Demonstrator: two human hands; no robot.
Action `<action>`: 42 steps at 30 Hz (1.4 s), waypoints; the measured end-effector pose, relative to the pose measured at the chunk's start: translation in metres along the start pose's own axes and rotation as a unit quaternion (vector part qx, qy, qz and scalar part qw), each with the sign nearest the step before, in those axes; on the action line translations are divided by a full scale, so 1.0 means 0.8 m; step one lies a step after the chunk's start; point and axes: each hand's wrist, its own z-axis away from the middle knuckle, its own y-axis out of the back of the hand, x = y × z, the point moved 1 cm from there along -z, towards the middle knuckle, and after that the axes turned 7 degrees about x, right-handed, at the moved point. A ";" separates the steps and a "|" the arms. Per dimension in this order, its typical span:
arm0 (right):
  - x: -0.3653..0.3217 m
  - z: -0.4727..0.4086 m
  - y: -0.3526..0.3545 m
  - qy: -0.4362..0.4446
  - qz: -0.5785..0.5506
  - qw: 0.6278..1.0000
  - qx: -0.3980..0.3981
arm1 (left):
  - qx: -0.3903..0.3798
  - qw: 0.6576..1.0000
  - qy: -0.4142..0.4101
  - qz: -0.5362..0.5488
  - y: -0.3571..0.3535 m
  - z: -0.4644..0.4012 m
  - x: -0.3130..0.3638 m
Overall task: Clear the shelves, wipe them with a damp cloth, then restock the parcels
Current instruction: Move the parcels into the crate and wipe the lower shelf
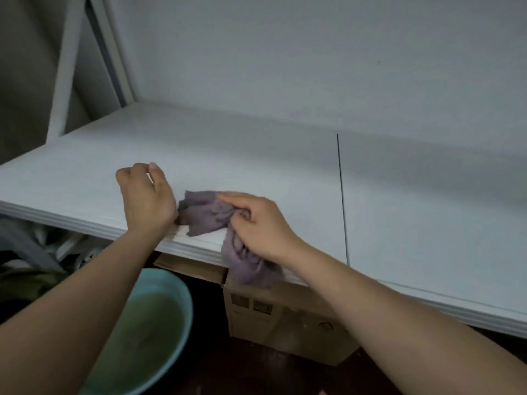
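Printed marks on the box under the shelf — two square code-like patches and a small triangular symbol, all too blurred to read. No other writing in view.

White shelf, flat and matte, faint grain across the top, layered front edge; one thin dark seam running front to back at 3 o'clock from the hands. Plain grey wall behind, white upright at 11 o'clock.

Mauve cloth, soft and crumpled, lying on the shelf near the front edge, between the two hands. Long axis from 10 o'clock to 5 o'clock: upper end bunched on the shelf top, lower end draped over the edge and hanging in front of the box.

Right hand on the cloth, fingers curled into its folds and gripping it, index finger stretched along the top toward 10 o'clock. Left hand at 9 o'clock from the cloth, wrist close by the cloth's edge, fingers loosely curled with thumb and fingertip nearly meeting, holding nothing.

Below the shelf at 7 o'clock, a round pale-teal basin of murky greenish water. Brown cardboard box at 6 o'clock, beside the basin. At far left under the shelf — a blurred heap of grey and white things, not identifiable.
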 end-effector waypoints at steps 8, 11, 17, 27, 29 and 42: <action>0.086 -0.127 0.055 -0.169 0.361 0.915 0.063 | 0.037 0.999 0.033 -0.011 0.016 -0.009 -0.036; 0.075 -0.150 0.010 -0.058 0.380 0.923 0.039 | 0.048 0.998 0.030 -0.013 0.016 -0.012 -0.046; 0.019 -0.157 -0.099 0.092 0.110 0.979 -0.142 | 0.097 0.995 0.014 -0.015 0.021 -0.021 -0.050; 0.018 -0.087 -0.020 -0.047 -0.011 0.979 -0.199 | 0.104 0.992 0.060 0.024 0.018 0.029 -0.032; 0.018 -0.067 -0.011 -0.054 -0.006 0.981 -0.188 | 0.103 0.991 0.076 0.029 0.022 0.040 -0.022; -0.011 0.111 0.079 -0.142 0.010 0.971 -0.194 | -0.035 0.979 0.201 -0.001 0.090 0.122 0.050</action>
